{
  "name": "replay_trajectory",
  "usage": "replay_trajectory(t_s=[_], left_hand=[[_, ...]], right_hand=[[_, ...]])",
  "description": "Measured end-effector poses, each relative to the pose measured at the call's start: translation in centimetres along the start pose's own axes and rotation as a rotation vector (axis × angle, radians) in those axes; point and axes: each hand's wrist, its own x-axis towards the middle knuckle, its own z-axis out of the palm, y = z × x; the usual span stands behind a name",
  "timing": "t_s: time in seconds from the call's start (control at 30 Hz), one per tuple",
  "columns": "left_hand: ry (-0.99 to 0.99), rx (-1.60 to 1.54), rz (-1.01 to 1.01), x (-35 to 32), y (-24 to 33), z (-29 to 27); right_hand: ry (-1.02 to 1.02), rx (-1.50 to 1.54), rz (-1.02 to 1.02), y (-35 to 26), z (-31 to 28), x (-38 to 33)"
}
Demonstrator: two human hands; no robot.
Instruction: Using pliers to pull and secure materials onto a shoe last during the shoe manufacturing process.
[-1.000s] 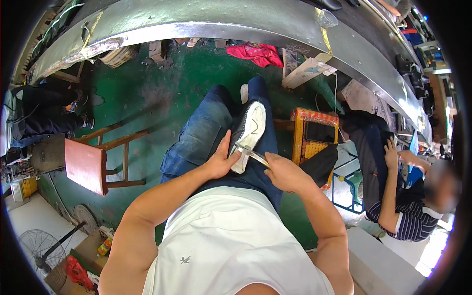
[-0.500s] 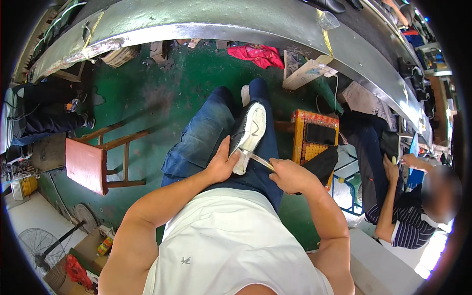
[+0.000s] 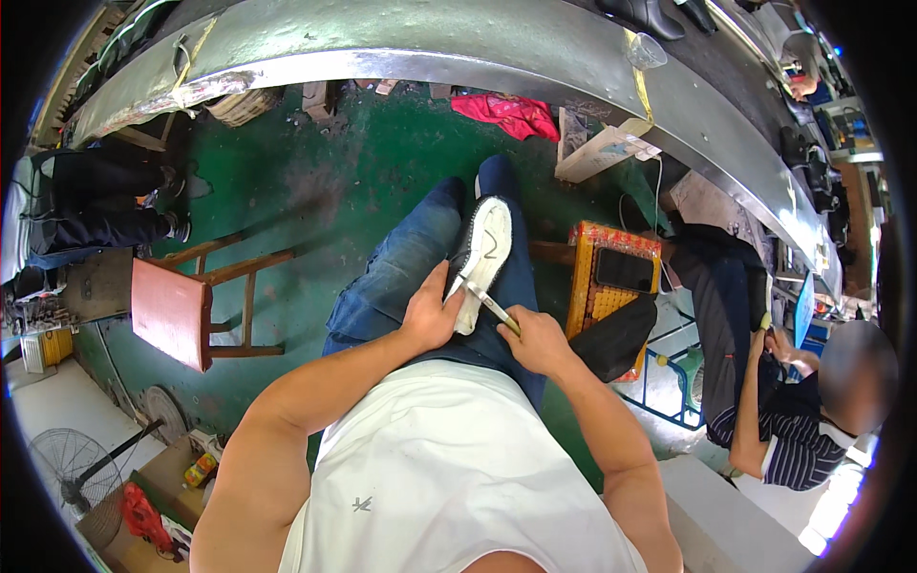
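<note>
In the head camera's view, a person in a white shirt [image 3: 458, 468] and blue jeans [image 3: 387, 272] is working on a black shoe [image 3: 492, 239] in a green-floored workshop. The shoe is lying sole-up across the lap, its pale underside facing the camera and showing a dark curved mark, its toe pointing away beyond both hands. The left hand [image 3: 432, 313] is clasping the shoe near its heel end, fingers lying along the left side and thumb pressing by the pale underside. The right hand [image 3: 538, 342], just right of the heel, is clenching the handle of a metal-headed tool [image 3: 494, 306], whose head is reaching up and leftward over the shoe to a spot right beside the left thumb; whether it is touching the shoe, one cannot tell.

Right of the right hand's grip, a stool with a yellow woven top [image 3: 585, 307] is bearing a dark phone [image 3: 626, 269], while a black cloth [image 3: 616, 339] is hanging over its near part. Farther right, a co-worker in a striped top [image 3: 804, 449] is sitting with both hands together. Well left of the left hand's grip, a wooden stool with a reddish seat [image 3: 172, 313] is standing on the green floor [image 3: 325, 181]. Far beyond the grip, a red cloth [image 3: 506, 113] is lying beneath a long metal bench [image 3: 382, 38].
</note>
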Motion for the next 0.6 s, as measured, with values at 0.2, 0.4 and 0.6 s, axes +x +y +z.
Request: replay_trajectory(t_s=[0.2,0.4,0.6], left_hand=[[0.019,0.11,0.088,-0.7,0.1,0.4],[-0.177,0.199,0.23,-1.8,-0.8,1.7],[-0.194,-0.123,0.001,0.2,0.6,2.8]], right_hand=[[0.232,0.245,0.03,0.8,3.6,-1.8],[-0.026,0.349,0.173,2.3,2.4,-5.8],[-0.138,0.462,0.243,4.3,2.6,-5.8]])
